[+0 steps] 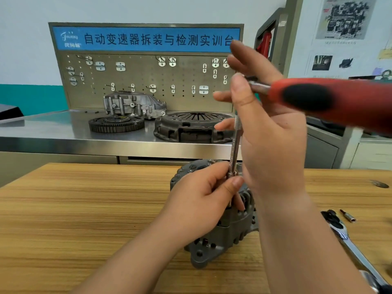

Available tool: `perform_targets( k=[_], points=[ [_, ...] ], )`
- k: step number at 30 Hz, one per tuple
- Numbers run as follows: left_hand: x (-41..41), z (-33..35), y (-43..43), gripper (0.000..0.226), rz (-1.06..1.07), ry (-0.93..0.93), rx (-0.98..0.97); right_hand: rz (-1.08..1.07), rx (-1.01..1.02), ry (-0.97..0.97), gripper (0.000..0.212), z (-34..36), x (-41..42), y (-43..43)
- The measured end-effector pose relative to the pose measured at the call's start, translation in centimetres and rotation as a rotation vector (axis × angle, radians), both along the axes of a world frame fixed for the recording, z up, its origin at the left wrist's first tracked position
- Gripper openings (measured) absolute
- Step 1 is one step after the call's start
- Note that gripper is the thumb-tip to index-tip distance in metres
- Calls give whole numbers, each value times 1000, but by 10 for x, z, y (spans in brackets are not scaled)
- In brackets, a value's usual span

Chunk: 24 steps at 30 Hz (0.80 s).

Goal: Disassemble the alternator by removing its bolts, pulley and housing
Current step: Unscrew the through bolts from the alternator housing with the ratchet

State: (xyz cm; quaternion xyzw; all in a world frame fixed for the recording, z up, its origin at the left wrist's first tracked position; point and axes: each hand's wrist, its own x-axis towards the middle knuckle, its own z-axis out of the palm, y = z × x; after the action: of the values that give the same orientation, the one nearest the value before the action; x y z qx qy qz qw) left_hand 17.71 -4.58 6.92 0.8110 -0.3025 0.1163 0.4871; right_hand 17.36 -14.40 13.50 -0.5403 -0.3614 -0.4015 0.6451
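One alternator (231, 236) stands on the wooden table (84, 209). One extension bar (234, 145) rises from its top and carries one red-handled ratchet (318, 98). The left hand (203, 200) pinches the bar's foot narrowly. The right hand (271, 149) is spread wide, its thumb touching the ratchet's head. One chrome ratchet (347, 245) lies to the alternator's right.

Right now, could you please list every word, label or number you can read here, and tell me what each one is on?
"自动变速器拆装与检测实训台": white characters on the blue banner topping the pegboard.
Logo at the banner's left end: too blurred to read.
Wall posters: captions too small.
Alternator, extension bar, ratchet: no legible marks.
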Motion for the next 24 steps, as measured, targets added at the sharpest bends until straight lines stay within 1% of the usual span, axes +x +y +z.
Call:
perform_targets(
  k=[1,2,3,6,9,11,13,15,17,18,19,20,22,24],
  points=[
    [0,0,0,40,2,-4,7,-52,-21,-34,32,-1,0,-1],
    [0,0,-1,41,0,-6,4,-61,-19,-27,34,-1,1,-1],
    [0,0,-1,40,-7,-3,-9,-26,6,10,33,-1,0,-1],
    [1,-1,1,33,-30,-9,-52,197,127,191,28,2,-2,0],
    [0,-1,2,35,-52,-36,-55,443,211,381,41,5,-2,-4],
    [1,-1,3,33,-53,-53,-47,508,205,447,48,5,-2,-4],
    [1,-1,2,28,-35,-46,-39,415,172,395,40,2,-3,-2],
    [3,-1,1,24,-23,-6,-48,214,116,244,31,1,-2,0],
    [3,-1,0,27,-26,22,-50,6,25,66,33,1,0,-2],
    [3,-1,-1,29,-23,27,-46,-61,-24,14,36,1,0,-2],
    [3,-1,-1,29,-18,27,-45,-81,-47,0,39,1,1,-2],
    [3,-2,-1,28,-19,27,-51,-52,-34,11,37,1,0,-2],
    [3,-2,0,27,-28,14,-71,94,46,102,32,1,-1,1],
    [2,-2,1,33,-33,-10,-81,238,121,225,33,1,-2,1]
  ],
)
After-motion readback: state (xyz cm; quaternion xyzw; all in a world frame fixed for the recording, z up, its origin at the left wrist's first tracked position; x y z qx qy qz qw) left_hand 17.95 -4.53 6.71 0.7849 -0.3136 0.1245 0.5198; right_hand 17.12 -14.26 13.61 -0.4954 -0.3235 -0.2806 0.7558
